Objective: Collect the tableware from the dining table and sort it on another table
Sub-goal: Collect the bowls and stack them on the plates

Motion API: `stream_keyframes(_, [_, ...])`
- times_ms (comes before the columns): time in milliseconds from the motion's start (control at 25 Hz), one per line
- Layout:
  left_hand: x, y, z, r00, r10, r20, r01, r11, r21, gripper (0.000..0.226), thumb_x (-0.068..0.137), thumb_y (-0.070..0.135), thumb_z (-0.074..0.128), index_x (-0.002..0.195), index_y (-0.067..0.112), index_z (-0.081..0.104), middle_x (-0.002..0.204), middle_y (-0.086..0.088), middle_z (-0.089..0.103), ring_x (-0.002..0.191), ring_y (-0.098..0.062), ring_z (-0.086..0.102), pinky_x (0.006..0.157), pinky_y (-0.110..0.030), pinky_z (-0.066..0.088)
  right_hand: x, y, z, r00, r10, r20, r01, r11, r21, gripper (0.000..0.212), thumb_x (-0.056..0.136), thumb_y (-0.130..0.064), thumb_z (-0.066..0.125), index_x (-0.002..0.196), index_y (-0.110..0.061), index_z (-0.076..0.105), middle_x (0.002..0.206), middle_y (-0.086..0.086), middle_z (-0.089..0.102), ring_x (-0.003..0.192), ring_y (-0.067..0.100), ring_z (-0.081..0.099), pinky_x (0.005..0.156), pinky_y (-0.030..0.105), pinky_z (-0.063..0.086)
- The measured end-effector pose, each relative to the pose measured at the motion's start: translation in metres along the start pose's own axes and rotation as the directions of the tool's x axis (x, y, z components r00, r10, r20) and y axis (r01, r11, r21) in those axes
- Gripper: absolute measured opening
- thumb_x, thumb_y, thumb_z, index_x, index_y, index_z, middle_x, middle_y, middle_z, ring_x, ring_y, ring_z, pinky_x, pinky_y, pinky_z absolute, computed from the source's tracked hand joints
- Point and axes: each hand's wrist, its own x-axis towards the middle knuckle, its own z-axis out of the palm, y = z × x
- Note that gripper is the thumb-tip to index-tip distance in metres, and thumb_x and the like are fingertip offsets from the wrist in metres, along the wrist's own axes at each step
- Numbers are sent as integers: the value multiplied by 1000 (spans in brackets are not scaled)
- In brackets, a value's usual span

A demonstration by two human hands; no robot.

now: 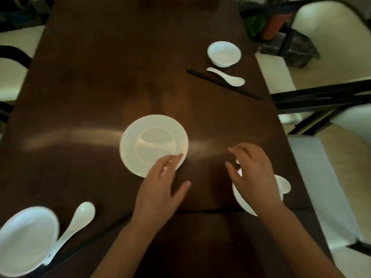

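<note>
A white plate lies in the middle of the dark wooden dining table. My left hand rests fingers-first on the plate's near rim, fingers apart, holding nothing. My right hand hovers spread over a white bowl near the right edge, hiding most of it. A white spoon peeks out beside that bowl. Farther back on the right stand a small white bowl, a white spoon and black chopsticks. At the near left sit a white bowl and a white spoon.
Another pair of black chopsticks lies diagonally by the near-left spoon. Chairs with pale cushions stand along the right side and the left side. A potted plant sits past the table's far right corner.
</note>
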Motion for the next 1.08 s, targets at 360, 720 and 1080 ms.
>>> stream_keyframes(360, [-15,73,87,828,434,356,-496,863,100,47,72,30,77,116,20,64,136,-10,54,129,-27,44,92,-40,47,-104,73,-12,933,351,82,-358,930,86,39,69,-3,78,106,-5,69,121,21,61,102,34,63,83,45,52])
stream_keyframes(720, [-7,48,87,838,511,193,-525,851,24,25,69,7,79,93,3,73,98,-13,72,99,-23,68,86,-32,54,-81,57,-11,876,474,88,-475,819,321,37,75,-3,73,111,-6,66,116,11,67,83,7,57,72,7,39])
stream_keyframes(1080, [14,-23,-11,966,256,-40,-234,929,285,26,67,1,78,92,3,73,101,-15,71,93,-27,69,84,-35,50,29,-35,25,988,16,151,-75,914,398,33,82,-13,67,115,-12,65,121,3,64,83,0,54,75,-3,33])
